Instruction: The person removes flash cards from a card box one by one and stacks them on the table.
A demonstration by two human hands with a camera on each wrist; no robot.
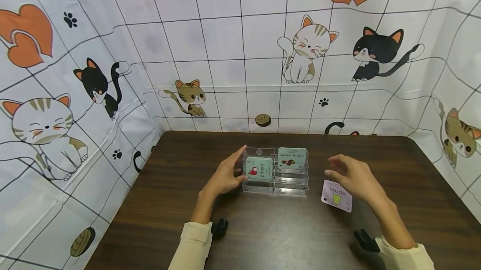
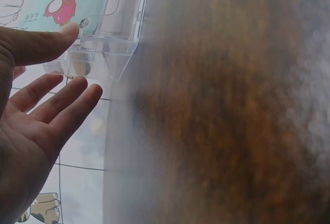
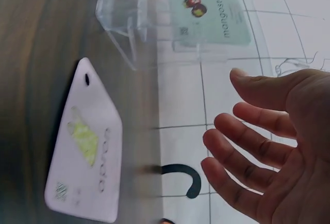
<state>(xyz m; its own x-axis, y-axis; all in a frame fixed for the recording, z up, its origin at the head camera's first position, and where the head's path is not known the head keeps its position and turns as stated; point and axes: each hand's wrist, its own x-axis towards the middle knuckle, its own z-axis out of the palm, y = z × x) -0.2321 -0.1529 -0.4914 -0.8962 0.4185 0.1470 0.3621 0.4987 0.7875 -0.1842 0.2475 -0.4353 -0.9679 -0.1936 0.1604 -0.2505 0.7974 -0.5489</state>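
Note:
A clear plastic card rack (image 1: 291,187) with tiered slots stands on the table. A green pitaya card (image 1: 259,167) sits in its left column, and a green mangosteen card (image 1: 292,158) stands higher up on the right. My left hand (image 1: 225,175) is at the rack's left side, thumb tip at the pitaya card's edge and fingers extended. The left wrist view shows that thumb (image 2: 44,45) overlapping the card's corner. To the rack's right, my right hand (image 1: 355,176) hovers with loosely bent fingers and holds nothing. Under it a lilac apron card (image 1: 337,197) lies face up on the table.
The dark wooden table (image 1: 263,236) has rounded far corners. A white curtain (image 1: 225,40) with a grid and cartoon cats hangs behind it and along both sides. Black straps (image 1: 366,240) sit at both wrists by the cream sleeves.

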